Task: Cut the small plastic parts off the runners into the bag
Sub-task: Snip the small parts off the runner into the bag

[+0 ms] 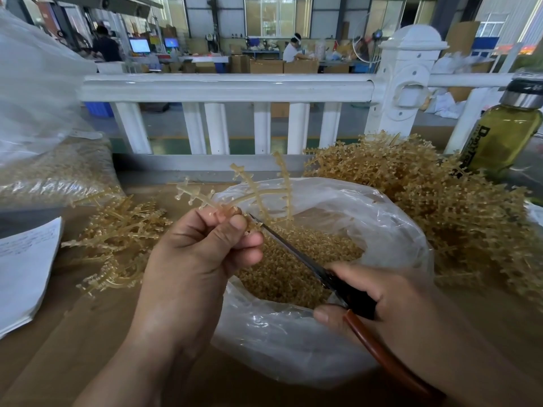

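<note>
A: Runner [258, 191], tan branched plastic: location?
B: Pinched in left hand [199, 251] above clear plastic bag [382, 207] of small tan cut parts [279, 277] on brown surface [88, 333].
A: Right hand [396, 304]?
B: Grips black-handled scissors [299, 253], blades at runner.

The runner [252, 195] pinched in my left hand [199, 251] is pale amber and branched, and its arms stick up over the open bag [382, 218]. The bag is clear plastic and sits on the tabletop [73, 348], holding a heap of small tan parts [282, 277]. My right hand [382, 298] grips the scissors [293, 251], with the dark tip at the runner's stem. More runners lie heaped to the right [440, 201] and left [117, 230].
</note>
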A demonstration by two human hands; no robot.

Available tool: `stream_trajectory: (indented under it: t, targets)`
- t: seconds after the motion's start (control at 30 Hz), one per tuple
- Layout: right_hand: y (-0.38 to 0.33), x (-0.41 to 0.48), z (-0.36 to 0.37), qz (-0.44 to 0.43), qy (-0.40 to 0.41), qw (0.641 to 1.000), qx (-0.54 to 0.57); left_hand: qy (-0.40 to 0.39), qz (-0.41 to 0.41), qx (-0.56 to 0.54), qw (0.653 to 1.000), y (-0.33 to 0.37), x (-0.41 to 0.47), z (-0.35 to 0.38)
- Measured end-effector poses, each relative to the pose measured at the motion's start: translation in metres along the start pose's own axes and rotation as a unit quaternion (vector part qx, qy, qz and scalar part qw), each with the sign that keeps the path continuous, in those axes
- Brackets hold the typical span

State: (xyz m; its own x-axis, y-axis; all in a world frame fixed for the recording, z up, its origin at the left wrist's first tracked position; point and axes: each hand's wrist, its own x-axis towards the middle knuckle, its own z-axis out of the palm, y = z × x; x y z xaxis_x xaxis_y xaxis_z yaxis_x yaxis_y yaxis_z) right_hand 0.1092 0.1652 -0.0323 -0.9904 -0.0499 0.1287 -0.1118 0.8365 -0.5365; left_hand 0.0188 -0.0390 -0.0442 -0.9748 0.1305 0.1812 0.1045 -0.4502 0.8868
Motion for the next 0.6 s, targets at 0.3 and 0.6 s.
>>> stream_trajectory:
  t: [0.3,0.6]
  targets:
    - [0.0003,-0.0014,0.0017,-0.013,0.031,0.999,-0.021,-0.021,-0.049,0.031,0.998,0.0039,-0.0001,-0.0010]
    - [0.0010,0.0000,-0.0052,-0.022,0.003,0.997,-0.072,-0.033,-0.054,0.052,0.997,0.0065,0.0000,-0.0035]
